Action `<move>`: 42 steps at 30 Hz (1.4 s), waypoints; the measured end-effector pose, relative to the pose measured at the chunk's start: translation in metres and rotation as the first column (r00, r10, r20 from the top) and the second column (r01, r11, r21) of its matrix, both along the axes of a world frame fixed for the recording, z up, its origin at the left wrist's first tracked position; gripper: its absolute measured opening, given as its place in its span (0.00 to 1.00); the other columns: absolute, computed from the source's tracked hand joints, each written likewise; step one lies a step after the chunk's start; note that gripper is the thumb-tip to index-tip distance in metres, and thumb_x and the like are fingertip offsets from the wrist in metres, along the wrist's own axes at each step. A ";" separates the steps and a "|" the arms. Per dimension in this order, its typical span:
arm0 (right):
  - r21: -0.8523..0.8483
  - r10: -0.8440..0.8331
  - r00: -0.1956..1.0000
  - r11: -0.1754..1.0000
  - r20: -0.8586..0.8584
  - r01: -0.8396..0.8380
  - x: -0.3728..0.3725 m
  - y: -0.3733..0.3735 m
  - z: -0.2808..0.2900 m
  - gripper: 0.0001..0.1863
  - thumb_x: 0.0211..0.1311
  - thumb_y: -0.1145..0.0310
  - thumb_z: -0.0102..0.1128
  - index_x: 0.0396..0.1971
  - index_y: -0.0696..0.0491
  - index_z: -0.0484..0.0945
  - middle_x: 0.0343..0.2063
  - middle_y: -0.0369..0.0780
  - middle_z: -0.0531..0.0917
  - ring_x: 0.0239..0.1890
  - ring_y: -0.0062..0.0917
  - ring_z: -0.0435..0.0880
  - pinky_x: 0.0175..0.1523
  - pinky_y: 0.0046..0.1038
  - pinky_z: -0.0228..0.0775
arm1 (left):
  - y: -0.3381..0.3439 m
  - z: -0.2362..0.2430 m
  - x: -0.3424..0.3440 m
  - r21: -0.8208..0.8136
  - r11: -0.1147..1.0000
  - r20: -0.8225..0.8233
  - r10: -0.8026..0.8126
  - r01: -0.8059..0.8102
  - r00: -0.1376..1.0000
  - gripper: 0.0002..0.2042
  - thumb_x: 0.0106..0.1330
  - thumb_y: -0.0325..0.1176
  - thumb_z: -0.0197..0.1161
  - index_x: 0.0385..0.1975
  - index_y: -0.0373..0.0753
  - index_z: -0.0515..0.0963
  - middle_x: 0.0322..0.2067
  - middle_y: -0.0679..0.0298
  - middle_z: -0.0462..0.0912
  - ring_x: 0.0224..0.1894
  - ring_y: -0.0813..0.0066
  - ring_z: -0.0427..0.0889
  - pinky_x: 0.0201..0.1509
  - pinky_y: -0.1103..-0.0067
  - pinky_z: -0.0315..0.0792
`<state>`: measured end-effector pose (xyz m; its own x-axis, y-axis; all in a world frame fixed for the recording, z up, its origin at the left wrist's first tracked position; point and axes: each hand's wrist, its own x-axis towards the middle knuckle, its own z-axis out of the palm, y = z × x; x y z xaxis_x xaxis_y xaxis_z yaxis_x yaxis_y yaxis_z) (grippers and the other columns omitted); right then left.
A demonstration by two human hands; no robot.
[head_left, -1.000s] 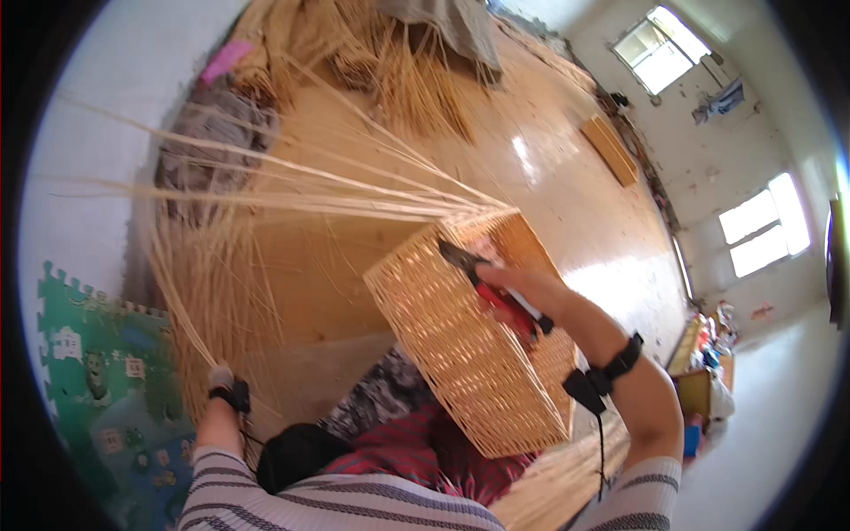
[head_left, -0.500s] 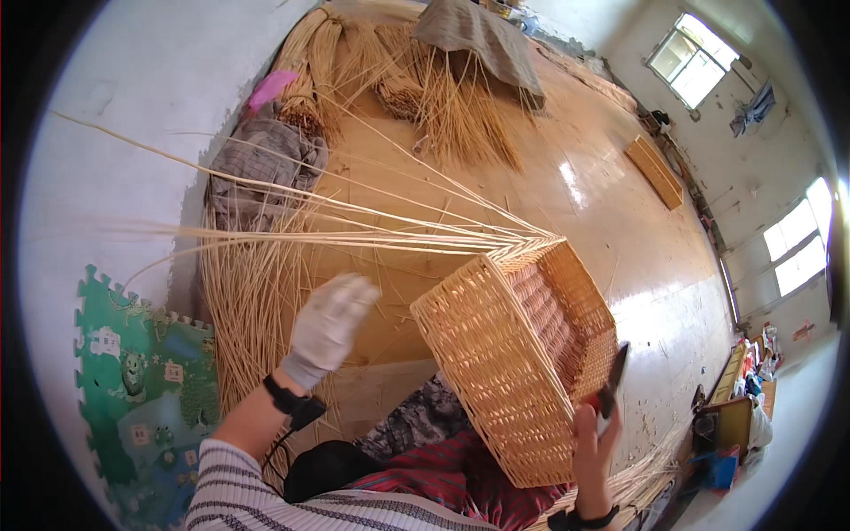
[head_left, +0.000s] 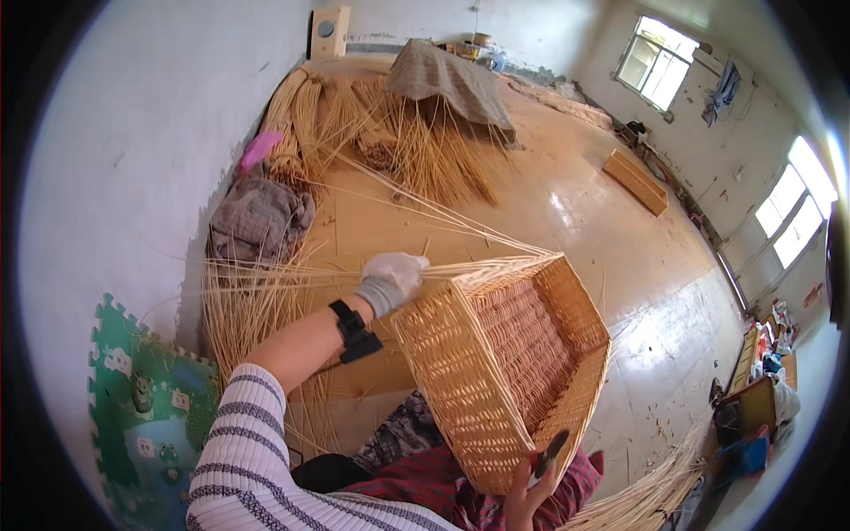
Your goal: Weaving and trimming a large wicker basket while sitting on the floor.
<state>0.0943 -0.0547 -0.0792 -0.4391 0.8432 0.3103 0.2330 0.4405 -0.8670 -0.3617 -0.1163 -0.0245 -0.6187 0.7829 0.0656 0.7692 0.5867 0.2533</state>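
A rectangular wicker basket [head_left: 460,380] rests tilted on my lap, its hollow side turned up and right. Long pale wicker strands [head_left: 482,226] run out leftward from its far corner. My left hand [head_left: 394,276], in a whitish glove, is closed around a bundle of these strands just left of that corner. At the basket's near lower edge is my right hand [head_left: 528,500], bare, holding a knife [head_left: 552,450] whose dark blade points up against the rim. The knife's handle is mostly hidden by the fingers.
Bundles of wicker [head_left: 381,133] lie on the floor ahead, partly under a grey cloth [head_left: 452,84]. More loose strands [head_left: 257,310] and a crumpled cloth [head_left: 261,217] lie along the left wall. A green foam mat [head_left: 146,416] stands at left; another long basket [head_left: 636,181] lies far right.
My left hand has moved right and closed on the strands beside the basket. My right hand, with the knife, has shifted down and left along the rim. The view has tilted up slightly.
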 end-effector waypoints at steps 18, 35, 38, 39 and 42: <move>-0.825 -0.440 0.814 0.559 -0.380 -0.083 0.184 0.081 -0.181 0.15 0.72 0.54 0.60 0.39 0.52 0.82 0.30 0.40 0.85 0.29 0.32 0.84 0.32 0.34 0.78 | 0.175 -0.046 0.281 0.127 0.879 -0.055 -0.456 0.459 0.888 0.08 0.66 0.31 0.61 0.38 0.39 0.86 0.32 0.53 0.89 0.36 0.56 0.90 0.38 0.64 0.82; -0.824 -0.424 0.707 0.287 -0.567 -0.489 0.147 -0.042 -0.074 0.21 0.72 0.54 0.57 0.53 0.54 0.76 0.30 0.39 0.80 0.34 0.30 0.80 0.46 0.38 0.73 | -0.024 0.003 0.314 0.021 0.713 -0.194 -0.684 0.701 0.703 0.15 0.69 0.31 0.53 0.52 0.36 0.77 0.25 0.59 0.80 0.26 0.60 0.85 0.25 0.67 0.78; -0.835 -0.399 0.735 0.219 -0.549 -0.505 0.139 -0.051 -0.059 0.22 0.72 0.54 0.57 0.55 0.56 0.75 0.29 0.41 0.81 0.35 0.32 0.80 0.50 0.39 0.73 | -0.060 -0.007 0.327 0.033 0.727 -0.222 -0.664 0.686 0.715 0.18 0.68 0.30 0.53 0.56 0.35 0.76 0.25 0.60 0.79 0.25 0.61 0.84 0.24 0.68 0.77; -0.843 -0.383 0.753 0.191 -0.536 -0.503 0.138 -0.054 -0.056 0.23 0.72 0.54 0.57 0.55 0.56 0.75 0.29 0.42 0.81 0.36 0.32 0.80 0.51 0.39 0.72 | -0.068 -0.010 0.330 0.066 0.726 -0.257 -0.651 0.685 0.714 0.19 0.68 0.30 0.53 0.58 0.34 0.75 0.25 0.59 0.79 0.25 0.61 0.84 0.23 0.68 0.77; -0.848 -0.419 0.741 0.177 -0.525 -0.500 0.133 -0.064 -0.056 0.23 0.71 0.55 0.58 0.56 0.56 0.75 0.30 0.41 0.81 0.36 0.32 0.81 0.51 0.40 0.73 | -0.080 -0.018 0.336 -0.028 0.731 -0.225 -0.669 0.682 0.708 0.24 0.67 0.29 0.53 0.63 0.32 0.72 0.27 0.58 0.80 0.25 0.61 0.84 0.25 0.67 0.77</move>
